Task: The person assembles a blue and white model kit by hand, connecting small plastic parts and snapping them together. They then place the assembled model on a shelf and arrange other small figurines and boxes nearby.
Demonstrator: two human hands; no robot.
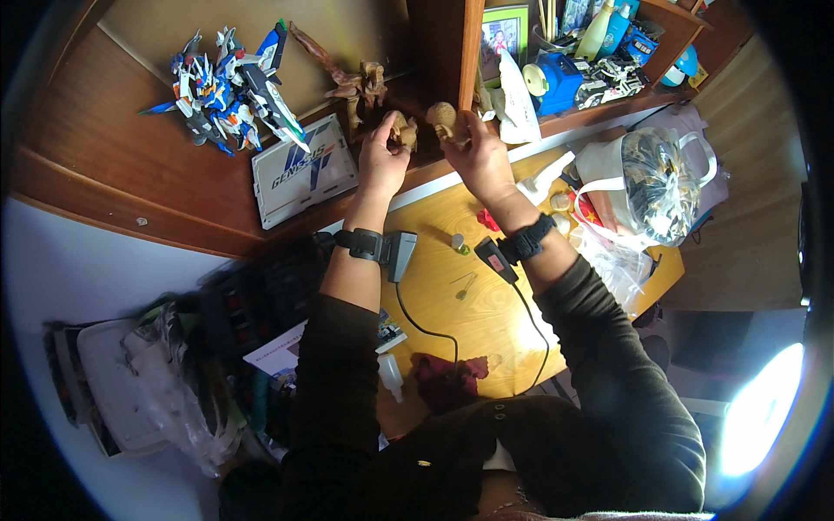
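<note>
My left hand [384,160] is at a wooden shelf, its fingers closed round a small light-brown carved wooden figure [405,132]. Beside it, my right hand [483,159] grips a second carved wooden figure [444,116] with a rounded top. The two figures are a short way apart, and both sit at the shelf's front, partly covered by my fingers. Whether they rest on the board, I cannot tell. Behind my left hand stands a branching wooden carving [354,85]. Both wrists wear black straps with small cabled devices.
A blue and white robot model [228,91] stands on the shelf, with a flat grey case [306,171] near it. To the right are a framed photo [504,39] and a blue container [559,84]. Below, the yellow table [434,300] holds a dark red cloth [449,378] and a white bag [604,174].
</note>
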